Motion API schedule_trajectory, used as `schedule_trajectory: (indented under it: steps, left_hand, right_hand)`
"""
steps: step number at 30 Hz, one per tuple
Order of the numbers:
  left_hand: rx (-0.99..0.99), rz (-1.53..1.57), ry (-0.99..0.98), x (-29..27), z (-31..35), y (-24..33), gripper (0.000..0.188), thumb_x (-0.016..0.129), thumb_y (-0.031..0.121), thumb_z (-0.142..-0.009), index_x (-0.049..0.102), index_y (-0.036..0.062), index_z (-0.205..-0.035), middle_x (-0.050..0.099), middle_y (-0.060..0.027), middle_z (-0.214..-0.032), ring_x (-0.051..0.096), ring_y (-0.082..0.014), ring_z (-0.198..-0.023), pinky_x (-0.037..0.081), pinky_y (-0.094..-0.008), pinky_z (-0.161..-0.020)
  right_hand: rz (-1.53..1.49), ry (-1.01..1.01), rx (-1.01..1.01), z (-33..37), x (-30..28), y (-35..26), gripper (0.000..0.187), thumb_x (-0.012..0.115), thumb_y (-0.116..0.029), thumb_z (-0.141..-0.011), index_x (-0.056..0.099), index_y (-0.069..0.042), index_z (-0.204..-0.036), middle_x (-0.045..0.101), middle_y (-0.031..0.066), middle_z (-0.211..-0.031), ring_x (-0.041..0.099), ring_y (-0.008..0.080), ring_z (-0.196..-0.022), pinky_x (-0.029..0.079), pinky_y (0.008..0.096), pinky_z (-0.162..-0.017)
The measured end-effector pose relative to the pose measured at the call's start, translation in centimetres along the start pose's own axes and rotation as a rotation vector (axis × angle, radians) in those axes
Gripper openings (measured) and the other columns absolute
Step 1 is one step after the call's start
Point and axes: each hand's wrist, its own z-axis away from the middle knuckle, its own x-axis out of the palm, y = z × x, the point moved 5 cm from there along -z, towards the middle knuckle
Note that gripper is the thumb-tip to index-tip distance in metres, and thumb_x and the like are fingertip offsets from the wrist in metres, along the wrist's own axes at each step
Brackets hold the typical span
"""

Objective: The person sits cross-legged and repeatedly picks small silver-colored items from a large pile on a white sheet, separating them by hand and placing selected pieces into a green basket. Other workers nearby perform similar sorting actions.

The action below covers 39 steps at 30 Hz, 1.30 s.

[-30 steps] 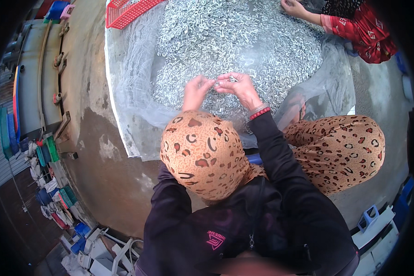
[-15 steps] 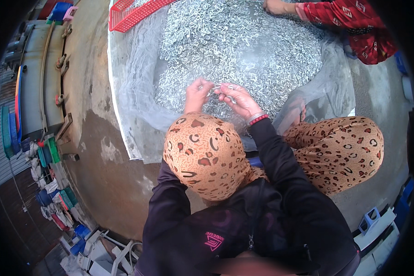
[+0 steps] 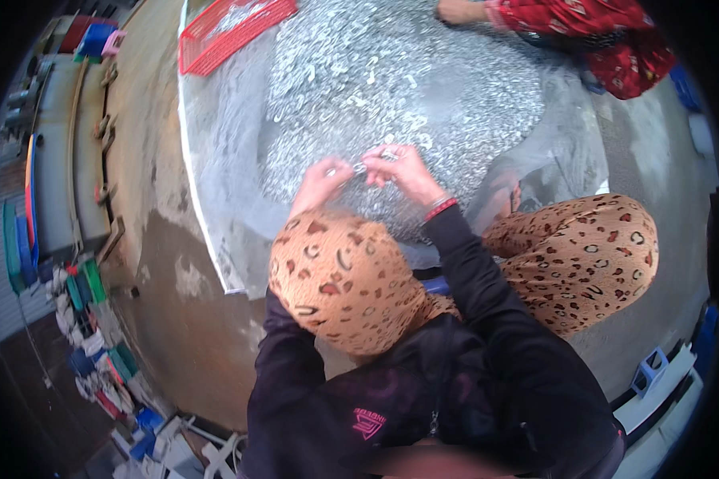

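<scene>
A wide heap of small silvery fish [image 3: 391,72] lies on a clear plastic sheet [image 3: 224,160] on the ground in front of me. My left hand [image 3: 319,182] and my right hand [image 3: 403,172] meet just above the near edge of the heap. The fingertips of both hands pinch one small fish [image 3: 367,164] between them. A red band sits on my right wrist [image 3: 441,209]. My patterned head cover [image 3: 343,279] hides the lower part of my left forearm.
A red plastic basket [image 3: 232,28] lies at the heap's far left. Another person in a red sleeve [image 3: 583,24] reaches a hand [image 3: 455,9] into the far side. My bent knee in patterned cloth [image 3: 583,255] is at the right. Coloured crates [image 3: 88,319] line the left.
My hands have stayed together over the near edge of the heap, still working a small fish. The other person's hand has slid left along the far side.
</scene>
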Motion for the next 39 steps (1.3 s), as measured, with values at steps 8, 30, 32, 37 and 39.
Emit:
schedule_trajectory:
  steps: [8, 30, 32, 37, 39]
  left_hand:
    - [0.628, -0.564, 0.202, 3.9, 0.9, 5.0, 0.013, 0.062, 0.009, -0.084, 0.058, -0.0015, -0.077, 0.052, -0.0126, -0.070, 0.050, -0.0258, -0.063, 0.040, -0.0369, -0.059]
    - [0.134, 0.737, -0.078, 2.3, -0.9, 2.4, 0.015, 0.058, 0.018, -0.088, 0.055, 0.0063, -0.098, 0.055, -0.0027, -0.085, 0.049, -0.0063, -0.065, 0.032, -0.0171, -0.041]
    - [-0.005, 0.512, -0.122, 3.3, -0.7, 3.0, 0.019, 0.058, 0.023, -0.090, 0.055, 0.0056, -0.097, 0.055, -0.0008, -0.083, 0.047, -0.0041, -0.063, 0.030, -0.0160, -0.041]
    - [-0.104, 0.302, -0.164, 4.1, -1.0, 2.7, 0.021, 0.062, 0.025, -0.090, 0.057, 0.0057, -0.091, 0.054, 0.0023, -0.075, 0.045, -0.0013, -0.058, 0.028, -0.0149, -0.041]
    - [-0.103, 0.238, -0.084, 3.7, -1.4, 2.2, 0.020, 0.063, 0.025, -0.090, 0.057, 0.0056, -0.090, 0.054, 0.0023, -0.075, 0.045, -0.0016, -0.058, 0.028, -0.0151, -0.041]
  right_hand:
    - [0.082, 0.221, -0.074, -0.5, 0.3, 1.9, 0.013, 0.062, -0.011, -0.088, 0.057, 0.001, -0.090, 0.061, 0.0079, -0.064, 0.060, 0.0111, -0.051, 0.045, 0.0229, -0.042]
    - [0.129, 0.014, -0.092, -0.4, -1.0, -3.3, 0.011, 0.060, -0.009, -0.088, 0.058, 0.000, -0.094, 0.065, 0.0100, -0.079, 0.062, 0.0121, -0.061, 0.043, 0.0210, -0.049]
    - [0.249, 0.077, -0.047, -0.3, -0.9, -3.6, 0.011, 0.061, -0.010, -0.088, 0.057, 0.000, -0.092, 0.065, 0.0103, -0.077, 0.060, 0.0116, -0.058, 0.041, 0.0205, -0.047]
    - [0.089, 0.014, -0.010, -0.4, -0.7, -2.2, 0.013, 0.063, -0.010, -0.087, 0.060, 0.000, -0.095, 0.063, 0.0092, -0.071, 0.059, 0.0115, -0.058, 0.043, 0.0220, -0.049]
    - [0.091, 0.066, -0.012, -0.5, -1.7, -1.7, 0.013, 0.063, -0.009, -0.086, 0.060, 0.001, -0.095, 0.063, 0.0094, -0.071, 0.060, 0.0122, -0.060, 0.044, 0.0233, -0.051]
